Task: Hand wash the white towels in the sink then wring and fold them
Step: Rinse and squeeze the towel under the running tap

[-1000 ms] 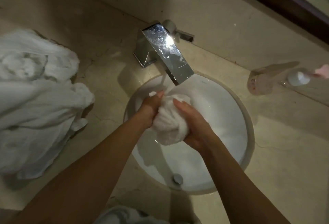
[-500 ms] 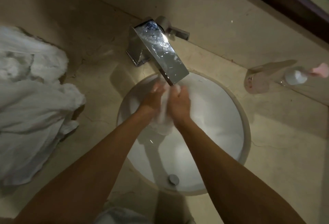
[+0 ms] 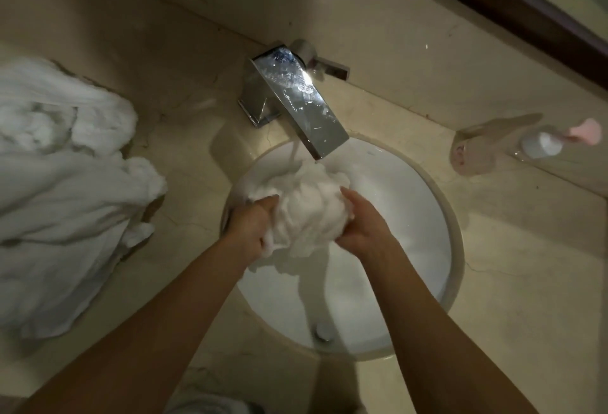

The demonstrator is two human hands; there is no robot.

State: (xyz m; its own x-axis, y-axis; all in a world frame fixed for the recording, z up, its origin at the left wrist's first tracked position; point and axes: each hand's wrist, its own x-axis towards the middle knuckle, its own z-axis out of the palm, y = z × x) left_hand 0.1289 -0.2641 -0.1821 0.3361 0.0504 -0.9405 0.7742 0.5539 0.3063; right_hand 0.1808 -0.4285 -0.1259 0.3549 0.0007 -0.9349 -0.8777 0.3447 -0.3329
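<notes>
Left hand: left hand (image 3: 251,226) curled around the left side of the bunched white terry towel (image 3: 306,209), fingers dug into the cloth, gripping it.
Right hand: right hand (image 3: 362,226) cupped against the right side of the same bunch, fingers wrapped over it, gripping.
Towel position: held between both hands above the round white basin sink (image 3: 427,216), directly under the spout; lower folds hanging toward the bowl.
Water: thin stream (image 3: 292,153) falling from the spout onto the top of the bunch.
Faucet: flat rectangular chrome faucet (image 3: 296,98), mounted at the far edge of the basin, angled over the bowl.
Drain: metal drain plug (image 3: 322,333) at the near side of the bowl.
Counter, left: heap of crumpled white towels (image 3: 59,190) on the beige marble counter (image 3: 510,282), well apart from the basin.
Counter, right: clear bottle with white cap (image 3: 539,145), lying on its side beside a pink object (image 3: 587,130).
</notes>
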